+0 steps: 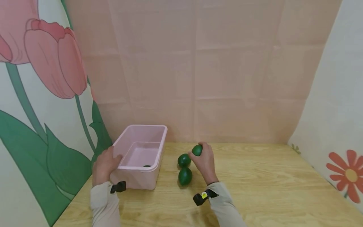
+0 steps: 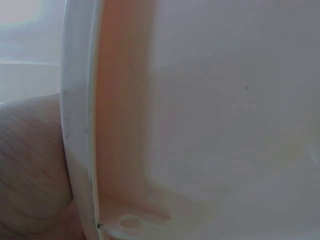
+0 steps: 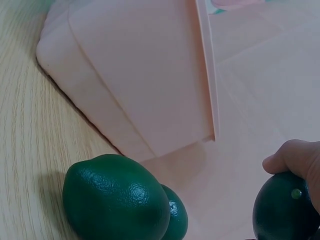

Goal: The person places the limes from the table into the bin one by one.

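My right hand (image 1: 204,160) holds a dark green lime (image 1: 197,150) between thumb and fingers, over the far side of two other limes. In the right wrist view, the thumb lies along the held lime (image 3: 285,207). Close by on the table, one lime (image 1: 184,160) sits just behind another lime (image 1: 185,176). To the left stands a pink plastic bin (image 1: 160,157), its rim gripped at the left side by my left hand (image 1: 105,165), thumb over the edge. A bit of green (image 1: 147,166) shows inside behind the bin's near wall.
The wood-grain table (image 1: 255,183) extends to the right and front. A pinkish cloth backdrop (image 1: 227,78) hangs behind it. Flower-printed panels (image 1: 56,135) stand along the left and right sides.
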Available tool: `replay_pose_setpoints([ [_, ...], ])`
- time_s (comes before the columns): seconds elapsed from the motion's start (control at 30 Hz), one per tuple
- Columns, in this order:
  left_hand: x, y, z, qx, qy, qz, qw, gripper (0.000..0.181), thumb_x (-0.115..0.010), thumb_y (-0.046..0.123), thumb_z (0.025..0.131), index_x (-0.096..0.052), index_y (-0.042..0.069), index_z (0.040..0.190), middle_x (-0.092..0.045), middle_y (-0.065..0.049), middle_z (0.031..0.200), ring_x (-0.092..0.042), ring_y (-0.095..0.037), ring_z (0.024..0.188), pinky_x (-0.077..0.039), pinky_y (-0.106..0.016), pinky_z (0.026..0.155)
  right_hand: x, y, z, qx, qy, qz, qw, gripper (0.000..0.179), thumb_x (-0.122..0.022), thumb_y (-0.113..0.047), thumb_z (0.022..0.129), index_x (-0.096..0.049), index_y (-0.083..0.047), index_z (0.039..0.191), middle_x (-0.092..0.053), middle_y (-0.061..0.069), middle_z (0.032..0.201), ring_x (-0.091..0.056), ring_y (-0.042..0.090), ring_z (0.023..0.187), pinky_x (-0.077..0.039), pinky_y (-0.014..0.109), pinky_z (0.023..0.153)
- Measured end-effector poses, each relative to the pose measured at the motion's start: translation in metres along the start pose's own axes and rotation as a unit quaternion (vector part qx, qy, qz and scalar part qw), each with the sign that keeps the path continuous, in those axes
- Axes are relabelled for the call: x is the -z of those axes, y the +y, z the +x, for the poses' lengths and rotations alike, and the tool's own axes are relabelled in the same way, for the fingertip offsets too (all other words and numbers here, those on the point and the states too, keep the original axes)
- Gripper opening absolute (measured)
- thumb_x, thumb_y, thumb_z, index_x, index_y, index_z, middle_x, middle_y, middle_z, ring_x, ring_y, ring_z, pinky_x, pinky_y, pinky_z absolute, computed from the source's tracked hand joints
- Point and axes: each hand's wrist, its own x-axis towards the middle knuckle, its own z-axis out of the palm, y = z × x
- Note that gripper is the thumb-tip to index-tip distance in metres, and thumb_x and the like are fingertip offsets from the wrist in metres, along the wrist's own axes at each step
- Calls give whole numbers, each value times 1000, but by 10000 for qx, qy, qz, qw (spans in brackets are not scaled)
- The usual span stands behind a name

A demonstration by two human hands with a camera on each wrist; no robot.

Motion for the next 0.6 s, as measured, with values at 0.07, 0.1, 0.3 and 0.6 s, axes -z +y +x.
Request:
replay_pose_setpoints([
  [0.07, -1, 0, 0, -15, 24, 14, 10000, 54, -53, 24, 97, -42, -10, 137, -52, -37, 129, -55, -51, 110, -43, -67, 89, -1, 1, 0, -8, 6, -2, 10000, 61, -78, -28, 83, -54, 0, 132, -55, 20, 121, -58, 31, 98, -53, 46, 80],
  [0.1, -1, 0, 0, -24, 35, 26, 10000, 54, -53, 24, 97, -42, -10, 137, -52, -37, 129, -55, -51, 110, -43, -67, 89, -1, 1, 0, -8, 11, 2, 10000, 61, -77, -28, 83, -54, 0, 132, -55, 20, 121, -58, 31, 98, -53, 46, 80],
  [0.3, -2, 0, 0, -30, 14, 64, 10000, 55, -52, 24, 97, -41, -11, 138, -51, -38, 130, -54, -53, 111, -43, -67, 89, -4, -2, -1, -136, -63, 42, 9999, 64, -77, -29, 83, -52, -1, 134, -54, 20, 124, -58, 31, 100, -53, 46, 82],
  [0.6, 0, -1, 2, -41, -24, 127, 9999, 56, -52, 25, 97, -40, -11, 138, -51, -38, 130, -53, -54, 113, -43, -66, 91, -9, -8, -1, -118, -38, 128, 9998, 63, -78, -28, 81, -54, -2, 133, -55, 19, 123, -59, 31, 99, -53, 45, 80],
])
